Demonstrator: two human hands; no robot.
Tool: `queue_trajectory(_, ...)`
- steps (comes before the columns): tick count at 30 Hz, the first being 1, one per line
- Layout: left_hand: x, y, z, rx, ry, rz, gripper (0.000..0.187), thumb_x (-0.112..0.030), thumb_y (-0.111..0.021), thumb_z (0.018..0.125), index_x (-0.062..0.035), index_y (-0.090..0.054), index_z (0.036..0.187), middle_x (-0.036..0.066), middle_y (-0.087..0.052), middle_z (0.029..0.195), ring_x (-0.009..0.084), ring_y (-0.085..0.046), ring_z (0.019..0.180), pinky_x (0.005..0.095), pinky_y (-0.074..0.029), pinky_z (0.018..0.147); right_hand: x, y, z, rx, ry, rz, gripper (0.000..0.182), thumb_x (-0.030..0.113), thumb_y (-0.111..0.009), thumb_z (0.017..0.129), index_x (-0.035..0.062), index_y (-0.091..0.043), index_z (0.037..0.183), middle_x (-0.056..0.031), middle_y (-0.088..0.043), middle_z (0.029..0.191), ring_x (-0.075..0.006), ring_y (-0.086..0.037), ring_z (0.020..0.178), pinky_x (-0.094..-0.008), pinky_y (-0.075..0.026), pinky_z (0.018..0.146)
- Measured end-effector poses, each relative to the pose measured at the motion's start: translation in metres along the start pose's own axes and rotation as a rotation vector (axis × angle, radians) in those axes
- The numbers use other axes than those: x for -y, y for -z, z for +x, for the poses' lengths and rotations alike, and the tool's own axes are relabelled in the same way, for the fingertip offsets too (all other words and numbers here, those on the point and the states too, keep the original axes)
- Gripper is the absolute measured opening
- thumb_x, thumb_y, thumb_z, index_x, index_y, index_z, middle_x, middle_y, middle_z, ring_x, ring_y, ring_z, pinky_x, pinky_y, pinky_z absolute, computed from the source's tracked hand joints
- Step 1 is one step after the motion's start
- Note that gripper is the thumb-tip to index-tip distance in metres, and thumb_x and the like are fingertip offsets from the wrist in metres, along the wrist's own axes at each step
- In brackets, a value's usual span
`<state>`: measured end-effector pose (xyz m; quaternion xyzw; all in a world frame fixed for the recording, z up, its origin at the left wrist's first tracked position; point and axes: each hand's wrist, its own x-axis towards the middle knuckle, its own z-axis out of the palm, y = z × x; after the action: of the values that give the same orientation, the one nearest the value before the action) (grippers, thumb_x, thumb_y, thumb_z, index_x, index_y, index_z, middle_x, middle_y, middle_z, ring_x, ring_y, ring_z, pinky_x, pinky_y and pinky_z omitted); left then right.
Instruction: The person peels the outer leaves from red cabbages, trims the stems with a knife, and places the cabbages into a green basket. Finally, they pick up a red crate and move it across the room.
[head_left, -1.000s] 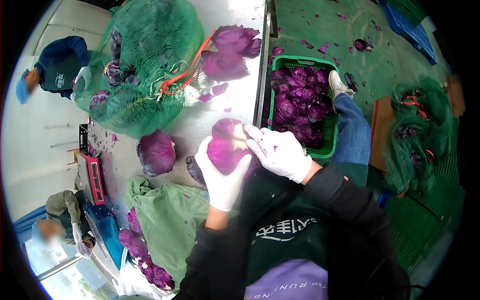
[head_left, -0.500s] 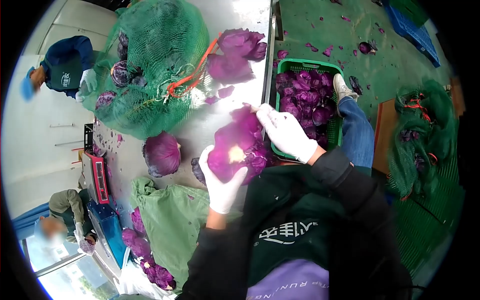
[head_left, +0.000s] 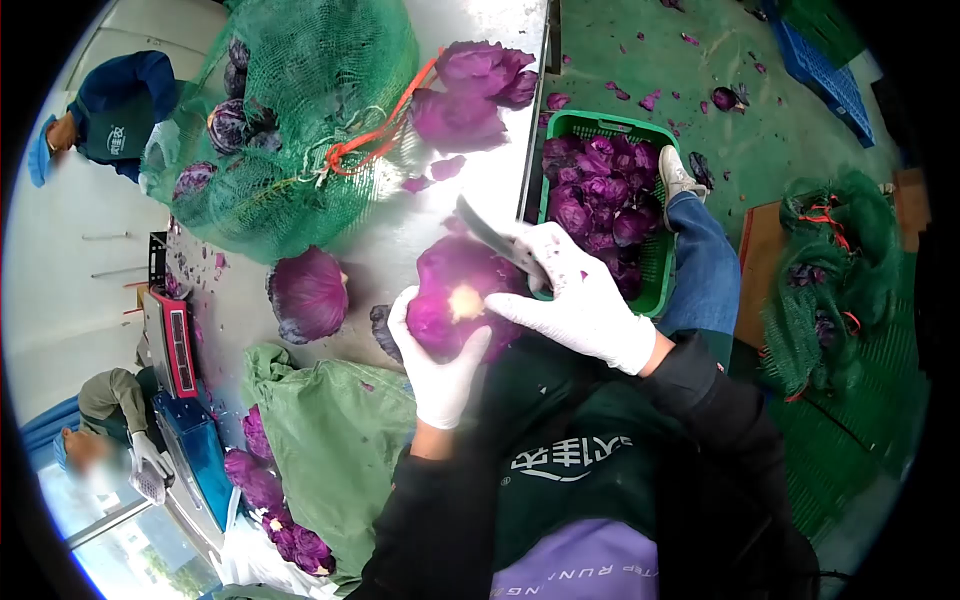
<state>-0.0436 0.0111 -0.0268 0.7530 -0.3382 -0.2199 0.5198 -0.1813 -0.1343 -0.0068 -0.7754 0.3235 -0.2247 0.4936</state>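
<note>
My left hand, in a white glove, grips a red cabbage from below, its pale cut stem facing me. My right hand, also gloved, holds a knife whose blade lies across the top of that cabbage. Both hands are over the near edge of a steel table. Another whole red cabbage lies on the table to the left.
A green net sack of cabbages fills the table's far side, loose leaves beside it. A green crate of purple leaves stands on the floor at right. Two other people work at left near a scale.
My right hand has let go of the outer leaf it was pulling and now holds a knife over the cabbage. The left hand keeps its grip on the cabbage.
</note>
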Motion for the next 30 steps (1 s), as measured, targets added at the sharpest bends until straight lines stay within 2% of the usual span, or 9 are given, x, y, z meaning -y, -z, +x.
queue_trajectory(3,-0.001,-0.003,-0.002,0.013,-0.007,0.017,0.086,-0.006,-0.086,0.068,-0.0035,-0.037,0.139,0.013,-0.044,0.131,0.0246,-0.046,0.122,0.0394,-0.036,0.108,-0.011,-0.006,0.003,0.088,-0.094,0.068,0.062,0.04,-0.074,0.083,0.0089,-0.051,0.132,-0.0128,-0.055,0.115,-0.0298,-0.062,0.105,-0.0372,-0.053,0.089)
queue_trajectory(6,0.001,0.0,-0.002,0.046,-0.051,0.062,0.086,-0.008,-0.086,0.07,-0.0042,-0.036,0.14,0.011,-0.043,0.132,0.0228,-0.046,0.122,0.0375,-0.037,0.108,-0.017,-0.003,0.003,0.067,-0.101,0.228,0.044,0.021,-0.075,0.085,0.0076,-0.055,0.121,-0.003,-0.051,0.095,-0.0093,-0.046,0.071,-0.0249,-0.044,0.065)
queue_trajectory(11,0.002,-0.002,-0.003,0.065,-0.057,0.095,0.086,-0.009,-0.086,0.071,-0.0048,-0.035,0.141,0.01,-0.041,0.132,0.0221,-0.045,0.124,0.0372,-0.037,0.108,-0.079,-0.003,0.011,-0.234,0.138,-0.233,0.029,0.025,-0.065,0.089,0.006,-0.056,0.109,-0.013,-0.061,0.087,-0.0314,-0.065,0.074,-0.0378,-0.054,0.065)
queue_trajectory(14,0.003,-0.001,-0.003,0.042,-0.028,-0.012,0.085,-0.006,-0.083,0.072,-0.0054,-0.035,0.141,0.01,-0.04,0.133,0.0221,-0.044,0.125,0.0381,-0.035,0.109,-0.068,0.012,0.006,-0.138,-0.262,-0.005,0.029,0.03,-0.069,0.088,0.0053,-0.061,0.101,-0.009,-0.058,0.075,-0.0214,-0.062,0.068,-0.035,-0.051,0.062)
queue_trajectory(17,-0.002,-0.002,0.0,0.014,-0.004,0.106,0.087,-0.005,-0.084,0.069,-0.0039,-0.034,0.139,0.013,-0.044,0.13,0.024,-0.048,0.12,0.039,-0.04,0.105,-0.029,0.001,-0.006,-0.076,0.069,0.133,0.033,0.025,-0.078,0.083,0.0045,-0.065,0.105,-0.0025,-0.055,0.088,-0.0099,-0.051,0.069,-0.0262,-0.047,0.065)
queue_trajectory(20,-0.006,-0.003,0.003,0.065,-0.002,0.063,0.085,-0.008,-0.084,0.071,-0.0049,-0.035,0.14,0.011,-0.043,0.132,0.0227,-0.046,0.122,0.0379,-0.037,0.108,-0.018,-0.011,-0.002,0.01,0.107,0.062,0.036,0.028,-0.081,0.081,0.004,-0.066,0.103,-0.0052,-0.053,0.106,-0.0136,-0.056,0.086,-0.0297,-0.049,0.08)
queue_trajectory(25,0.002,0.005,0.002,0.116,-0.057,0.091,0.087,-0.009,-0.085,0.07,-0.006,-0.035,0.141,0.01,-0.042,0.133,0.0218,-0.046,0.122,0.0374,-0.036,0.109,-0.049,0.006,0.009,0.023,0.031,0.097,0.02,0.016,-0.071,0.087,-0.0003,-0.059,0.087,-0.0097,-0.059,0.079,-0.0171,-0.056,0.07,-0.0314,-0.048,0.068)
queue_trajectory(27,0.003,0.007,0.004,0.094,-0.062,0.095,0.085,-0.011,-0.085,0.072,-0.006,-0.035,0.141,0.009,-0.043,0.133,0.0211,-0.046,0.122,0.0372,-0.036,0.109,-0.072,0.017,0.01,-0.037,0.044,-0.144,0.03,0.027,-0.069,0.088,-0.0008,-0.065,0.101,-0.0174,-0.063,0.089,-0.0348,-0.064,0.079,-0.0393,-0.054,0.073)
queue_trajectory(30,0.019,0.015,0.008,0.076,0.015,-0.013,0.082,-0.012,-0.083,0.074,-0.0055,-0.035,0.141,0.009,-0.044,0.132,0.0219,-0.046,0.123,0.0371,-0.036,0.109,-0.058,0.023,0.008,-0.018,-0.2,0.093,0.048,0.037,-0.075,0.083,0.0016,-0.062,0.113,-0.0169,-0.061,0.101,-0.0323,-0.065,0.09,-0.039,-0.054,0.08)
